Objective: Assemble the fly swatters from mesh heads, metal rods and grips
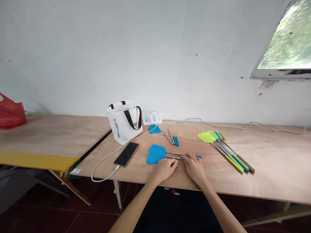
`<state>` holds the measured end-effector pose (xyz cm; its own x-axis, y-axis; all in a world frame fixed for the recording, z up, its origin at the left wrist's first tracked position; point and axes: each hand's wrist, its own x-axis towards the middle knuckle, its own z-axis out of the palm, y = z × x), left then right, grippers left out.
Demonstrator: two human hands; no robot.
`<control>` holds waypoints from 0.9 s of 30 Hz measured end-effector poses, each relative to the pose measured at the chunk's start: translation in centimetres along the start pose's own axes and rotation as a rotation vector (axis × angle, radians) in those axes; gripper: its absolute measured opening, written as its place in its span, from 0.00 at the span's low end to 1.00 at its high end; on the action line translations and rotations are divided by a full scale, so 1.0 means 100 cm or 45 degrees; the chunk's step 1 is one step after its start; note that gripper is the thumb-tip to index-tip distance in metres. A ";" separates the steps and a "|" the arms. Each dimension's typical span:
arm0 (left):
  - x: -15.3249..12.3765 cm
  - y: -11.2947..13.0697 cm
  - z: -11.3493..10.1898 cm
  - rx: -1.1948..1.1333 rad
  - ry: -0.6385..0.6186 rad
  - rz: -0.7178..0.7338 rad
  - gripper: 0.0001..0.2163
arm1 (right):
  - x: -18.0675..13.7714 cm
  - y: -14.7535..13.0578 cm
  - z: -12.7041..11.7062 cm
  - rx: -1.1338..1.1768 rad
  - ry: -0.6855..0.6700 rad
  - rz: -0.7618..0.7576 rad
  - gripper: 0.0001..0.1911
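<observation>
Two blue fly swatters with metal rods lie side by side, the nearer swatter head (154,156) partly over the farther swatter head (159,148). My right hand (194,167) rests with bent fingers over the nearer rod, hiding its handle end; a blue handle tip (198,156) shows beyond the knuckles. Just below the rods, my left hand (164,169) lies on the table, fingers curled in and nothing visible in them. Farther back are a loose blue swatter head (154,128), two metal rods (168,137) and blue handles (176,141).
Several assembled fly swatters (225,150) in yellow, blue, red and green lie stacked at right. A phone (126,154) on a white charging cable (97,165), a white tote bag (122,126) and a power strip (155,121) occupy the left part. A red bag (11,113) sits on the adjoining table.
</observation>
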<state>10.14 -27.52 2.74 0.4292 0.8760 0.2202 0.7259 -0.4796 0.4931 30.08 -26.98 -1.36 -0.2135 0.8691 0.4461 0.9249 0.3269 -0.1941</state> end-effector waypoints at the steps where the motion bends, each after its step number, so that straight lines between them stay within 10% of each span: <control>1: 0.000 0.000 0.000 0.007 -0.003 0.000 0.17 | 0.000 0.000 0.000 -0.010 0.007 0.013 0.20; 20: -0.002 0.001 -0.001 -0.037 -0.014 0.024 0.20 | -0.005 -0.013 -0.005 0.034 -0.059 -0.252 0.13; 27: -0.003 0.002 0.006 0.145 0.262 0.041 0.10 | -0.004 -0.013 -0.002 -0.070 0.038 -0.195 0.13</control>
<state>10.45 -27.93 2.27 0.3432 0.8467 0.4066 0.7747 -0.4999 0.3872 29.07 -27.84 -1.09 -0.3444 0.7992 0.4926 0.8985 0.4328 -0.0739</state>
